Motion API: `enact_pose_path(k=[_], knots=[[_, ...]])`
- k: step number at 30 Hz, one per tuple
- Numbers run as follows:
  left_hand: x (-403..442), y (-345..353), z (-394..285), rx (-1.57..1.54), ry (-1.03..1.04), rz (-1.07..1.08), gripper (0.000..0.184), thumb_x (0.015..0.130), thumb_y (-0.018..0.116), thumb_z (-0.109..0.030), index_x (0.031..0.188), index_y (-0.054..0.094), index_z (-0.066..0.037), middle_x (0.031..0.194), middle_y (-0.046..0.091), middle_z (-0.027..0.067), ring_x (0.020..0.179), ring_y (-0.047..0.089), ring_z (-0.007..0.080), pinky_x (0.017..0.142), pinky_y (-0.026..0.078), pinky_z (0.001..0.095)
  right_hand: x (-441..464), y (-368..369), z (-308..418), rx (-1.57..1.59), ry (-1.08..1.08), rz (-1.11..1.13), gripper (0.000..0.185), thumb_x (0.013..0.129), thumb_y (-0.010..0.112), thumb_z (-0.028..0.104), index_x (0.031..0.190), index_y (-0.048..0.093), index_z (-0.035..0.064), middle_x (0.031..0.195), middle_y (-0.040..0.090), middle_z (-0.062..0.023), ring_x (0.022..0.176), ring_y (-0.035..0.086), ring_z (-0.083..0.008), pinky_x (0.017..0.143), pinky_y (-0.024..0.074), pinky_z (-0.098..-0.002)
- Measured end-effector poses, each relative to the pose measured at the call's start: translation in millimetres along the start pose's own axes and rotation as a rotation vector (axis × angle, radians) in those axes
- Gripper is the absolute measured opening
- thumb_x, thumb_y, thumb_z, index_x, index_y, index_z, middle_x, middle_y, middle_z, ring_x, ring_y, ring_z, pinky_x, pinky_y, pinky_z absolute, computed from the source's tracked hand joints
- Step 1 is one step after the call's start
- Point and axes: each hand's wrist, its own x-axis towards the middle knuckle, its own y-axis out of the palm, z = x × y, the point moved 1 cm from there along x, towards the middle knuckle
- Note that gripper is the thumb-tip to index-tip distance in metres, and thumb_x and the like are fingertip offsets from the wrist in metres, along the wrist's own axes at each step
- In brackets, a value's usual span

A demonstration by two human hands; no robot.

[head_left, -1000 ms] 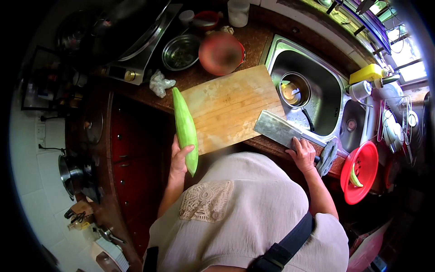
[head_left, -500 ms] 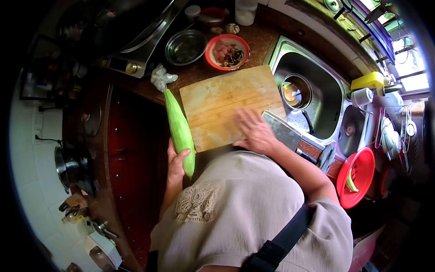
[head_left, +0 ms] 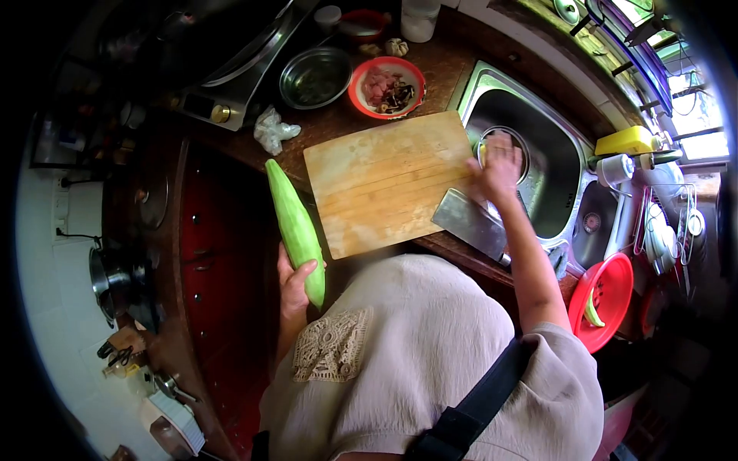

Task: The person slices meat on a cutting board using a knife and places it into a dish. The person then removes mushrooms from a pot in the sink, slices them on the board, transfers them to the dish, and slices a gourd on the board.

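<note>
My left hand (head_left: pixel 294 283) is wrapped round the lower part of a long, pale green gourd (head_left: pixel 292 219), which slants up along the left side of the wooden cutting board (head_left: pixel 388 180). With fingers stretched out, my right hand (head_left: pixel 498 170) is over the near edge of the steel sink (head_left: pixel 555 138), partly covering the round metal pot (head_left: pixel 526 161) inside. It appears to hold nothing. A cleaver (head_left: pixel 470 224) lies just below that hand, its blade tip overlapping the board's right corner and its handle toward me.
Behind the board stand a red-rimmed bowl of sliced meat and dark pieces (head_left: pixel 388 86), a metal bowl (head_left: pixel 315 79) and a crumpled plastic bag (head_left: pixel 273 131). Garlic (head_left: pixel 396 48) sits farther back. A red basin (head_left: pixel 607 307) with a green piece inside is at right.
My right hand has moved from the board rightward to the sink's edge. The cleaver has shifted slightly down and left. The gourd, still in my left hand, has shifted a little left.
</note>
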Motion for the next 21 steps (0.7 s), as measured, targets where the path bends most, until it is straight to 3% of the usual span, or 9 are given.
enact_pose_path(k=[1,2,4,6,8,10,11,20,21], knots=[[1,1,-1,0.004,0.004,0.002,0.062,0.074,0.064,-0.008,0.131,0.039,-0.002,0.099,0.059,0.0168,0.074,0.062,0.0224,0.066,0.054,0.0332,1,0,-26,0.085,0.131,-0.052,0.079,0.089,0.052,0.059,0.141,0.043,0.0,0.151,0.035,-0.0203,0.144,0.026,-0.0324,0.116,0.0135,-0.0522],[2,2,-1,0.007,0.007,0.007,0.062,0.074,0.064,-0.008,0.131,0.038,-0.002,0.099,0.059,0.017,0.074,0.062,0.0223,0.066,0.054,0.0332,0,14,-50,0.07,0.204,-0.182,0.067,0.089,0.058,0.05,0.132,0.051,0.0002,0.139,0.049,-0.0223,0.133,0.042,-0.0351,0.11,0.0291,-0.0499],[4,9,-5,0.029,0.02,0.013,0.063,0.074,0.064,-0.008,0.131,0.038,-0.001,0.1,0.059,0.018,0.075,0.063,0.0219,0.067,0.054,0.0333,3,-4,-75,0.385,0.177,0.0,0.05,0.087,0.064,0.032,0.124,0.056,-0.0005,0.123,0.059,-0.0236,0.116,0.056,-0.0359,0.098,0.0435,-0.0443],[5,15,-7,0.039,0.02,0.031,0.062,0.074,0.064,-0.009,0.13,0.038,-0.001,0.1,0.059,0.0179,0.075,0.062,0.0217,0.068,0.054,0.033,10,40,-107,0.284,-0.059,-0.087,0.036,0.084,0.065,0.017,0.115,0.059,-0.0006,0.108,0.063,-0.0232,0.1,0.062,-0.0344,0.087,0.0494,-0.0399],[5,24,-13,0.062,0.006,0.053,0.061,0.074,0.063,-0.011,0.129,0.039,0.0,0.1,0.059,0.0176,0.075,0.062,0.0216,0.068,0.054,0.0326,27,95,-133,0.278,-0.092,0.032,0.027,0.088,0.057,0.009,0.113,0.06,0.0001,0.103,0.062,-0.0183,0.094,0.061,-0.0279,0.084,0.049,-0.0385],[2,32,-17,0.075,-0.005,0.034,0.061,0.074,0.063,-0.011,0.129,0.039,0.0,0.1,0.059,0.0176,0.076,0.062,0.0215,0.068,0.054,0.0326,47,188,-177,0.304,-0.243,0.04,0.03,0.081,0.07,0.017,0.108,0.061,0.0052,0.092,0.064,-0.0134,0.079,0.061,-0.0251,0.069,0.051,-0.0358],[-1,36,-20,0.078,-0.018,0.023,0.063,0.073,0.063,-0.01,0.13,0.038,0.0,0.1,0.059,0.0181,0.076,0.062,0.0223,0.068,0.054,0.0329,54,211,-182,0.313,-0.273,0.054,0.029,0.083,0.068,0.018,0.108,0.061,0.0054,0.092,0.064,-0.0126,0.079,0.061,-0.0244,0.07,0.0508,-0.0351],[-23,50,-19,0.089,-0.046,-0.062,0.068,0.071,0.062,-0.008,0.133,0.035,0.001,0.101,0.057,0.0188,0.076,0.062,0.0239,0.066,0.053,0.0334,63,308,-155,0.663,-0.337,-0.364,0.019,0.099,0.05,0.02,0.11,0.06,0.0074,0.095,0.06,-0.0054,0.084,0.057,-0.0179,0.075,0.0488,-0.029],[-25,51,-20,0.091,-0.046,-0.066,0.068,0.071,0.062,-0.008,0.133,0.035,0.001,0.101,0.057,0.0189,0.077,0.062,0.0238,0.066,0.053,0.0333,57,291,-146,0.689,-0.316,-0.41,0.016,0.096,0.052,0.016,0.104,0.062,0.0065,0.091,0.06,-0.0051,0.08,0.057,-0.0213,0.07,0.0487,-0.035]])
